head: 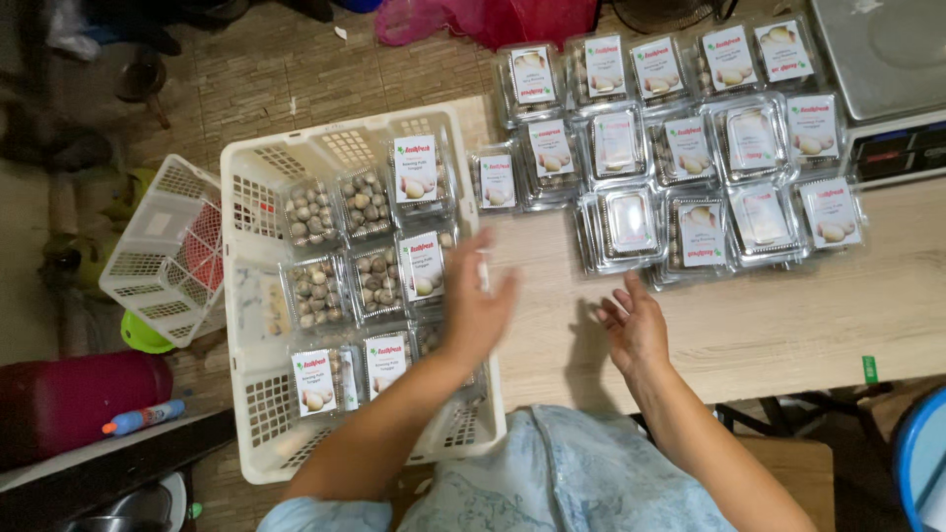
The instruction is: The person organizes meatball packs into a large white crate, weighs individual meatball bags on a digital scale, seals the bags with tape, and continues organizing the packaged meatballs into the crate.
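Clear plastic clamshell packs (631,222) of small round produce lay mostly on the wooden table (788,315); about a dozen filled the white plastic crate (251,325). My left hand (478,300) and right hand (636,330) hovered open, holding nothing.

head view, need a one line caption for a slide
Left hand blurred over a white crate of clear packs, right hand open on the wooden table beside rows of labelled packs.
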